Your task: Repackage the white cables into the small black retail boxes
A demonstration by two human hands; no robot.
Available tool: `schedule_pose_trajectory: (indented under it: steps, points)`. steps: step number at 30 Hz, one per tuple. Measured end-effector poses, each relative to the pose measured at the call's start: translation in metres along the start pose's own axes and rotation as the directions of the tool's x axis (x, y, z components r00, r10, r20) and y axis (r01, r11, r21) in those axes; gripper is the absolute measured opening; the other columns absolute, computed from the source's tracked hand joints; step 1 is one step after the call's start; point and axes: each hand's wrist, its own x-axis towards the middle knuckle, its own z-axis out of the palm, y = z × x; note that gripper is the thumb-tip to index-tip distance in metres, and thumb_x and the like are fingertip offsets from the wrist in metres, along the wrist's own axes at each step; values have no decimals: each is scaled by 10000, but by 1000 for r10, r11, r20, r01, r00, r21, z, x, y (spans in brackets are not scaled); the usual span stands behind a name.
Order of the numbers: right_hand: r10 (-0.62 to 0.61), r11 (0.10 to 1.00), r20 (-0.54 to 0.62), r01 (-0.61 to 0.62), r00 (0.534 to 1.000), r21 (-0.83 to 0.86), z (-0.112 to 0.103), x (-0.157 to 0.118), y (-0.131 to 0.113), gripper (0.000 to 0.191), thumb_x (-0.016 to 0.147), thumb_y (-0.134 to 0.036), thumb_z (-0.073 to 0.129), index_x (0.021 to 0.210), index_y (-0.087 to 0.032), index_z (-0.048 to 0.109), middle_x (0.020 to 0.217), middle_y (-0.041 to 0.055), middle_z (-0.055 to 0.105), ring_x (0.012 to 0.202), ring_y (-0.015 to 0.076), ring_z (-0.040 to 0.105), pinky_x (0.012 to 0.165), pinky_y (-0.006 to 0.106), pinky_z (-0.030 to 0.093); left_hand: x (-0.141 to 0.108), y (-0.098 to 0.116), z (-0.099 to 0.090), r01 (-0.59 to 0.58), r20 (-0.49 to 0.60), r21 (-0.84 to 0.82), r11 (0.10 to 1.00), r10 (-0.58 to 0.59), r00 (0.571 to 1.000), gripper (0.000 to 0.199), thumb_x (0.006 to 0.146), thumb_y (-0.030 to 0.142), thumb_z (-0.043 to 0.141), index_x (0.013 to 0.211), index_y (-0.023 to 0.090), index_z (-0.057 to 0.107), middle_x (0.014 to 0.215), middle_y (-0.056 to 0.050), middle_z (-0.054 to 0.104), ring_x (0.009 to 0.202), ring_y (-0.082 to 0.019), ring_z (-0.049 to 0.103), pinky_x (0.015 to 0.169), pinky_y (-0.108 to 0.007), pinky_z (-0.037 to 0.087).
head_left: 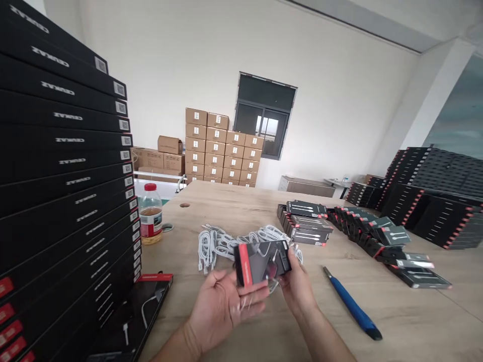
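Head view: you stand at a wooden table point(234, 201) w/ both hands over its near edge.
Item in hand: small black retail box point(263, 261) w/ red end, held above the table just in front of the pile of white cables point(241, 240).
Left hand point(222, 306): palm up, fingers loosely curled under the box's red end; supports it from below, not a firm clamp.
Right hand point(298, 286): fingers closed on the box's far end, thumb on top. This hand carries most of the hold.
Box state: tilted toward you; a white cable appears to trail from its underside, though the exact spot is hard to tell.
Technique: keep the rt hand pinched on the box edges only, so the printed face isn't creased. Let the lt palm steady the red end. Judged from the tilt, level the box before working on the flap.
Obstacles: blue pen point(352, 304) lies to your right, near the rt forearm; keep the elbow clear.
Nearby stock: tall stack of black flat boxes point(64, 191) at left; rows of finished small boxes point(377, 234) at right; drink bottle point(151, 213) beside the tall stack.
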Motion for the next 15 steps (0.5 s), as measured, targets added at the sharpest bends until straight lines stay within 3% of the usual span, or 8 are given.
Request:
schedule_pose_trajectory:
  steps: [2, 4, 8, 11, 15]
  points:
    - [-3, 998, -33, 5, 999, 66, 3, -2, 3, 457, 707, -600, 786, 925, -207, 699, 779, 16, 754, 571, 173, 638, 467, 269, 469, 6, -7, -6, -123, -58, 119, 985, 131, 990, 427, 712, 361, 768, 1107, 202, 730, 1292, -141, 702, 1288, -365, 593, 1027, -485, 467]
    - [-3, 998, 5, 2, 1000, 55, 8, -9, 9, 428, 706, -575, 800, 896, -207, 692, 766, 12, 746, 563, 169, 627, 468, 270, 470, 11, -14, -6, -226, -146, 283, 932, 275, 950, 381, 713, 284, 808, 1082, 225, 735, 1343, -109, 678, 1338, -346, 546, 1008, -448, 480]
    - [86, 991, 268, -55, 960, -122, 16, -26, 19, 436, 761, -594, 763, 910, -191, 688, 835, 43, 753, 627, 182, 665, 523, 277, 501, 17, -15, 4, -359, -264, 394, 846, 478, 838, 409, 759, 420, 817, 1062, 163, 721, 1203, -130, 743, 1172, -317, 657, 956, -402, 518]
    - [123, 959, 352, -19, 928, -283, 14, -30, 17, 503, 749, -610, 771, 1012, -192, 674, 933, 59, 753, 703, 192, 689, 563, 274, 513, 14, -3, 7, -384, -362, 368, 847, 510, 780, 549, 713, 435, 841, 1165, 177, 665, 1148, -102, 761, 1008, -263, 717, 819, -347, 557]
    - [-13, 916, 399, 172, 917, -364, 9, -24, 8, 707, 665, -590, 841, 1232, -222, 629, 1081, 70, 746, 960, 239, 695, 736, 319, 551, 7, 8, 3, -272, -373, 419, 866, 437, 818, 529, 687, 399, 823, 1128, 155, 662, 1072, -103, 775, 864, -244, 729, 652, -301, 539]
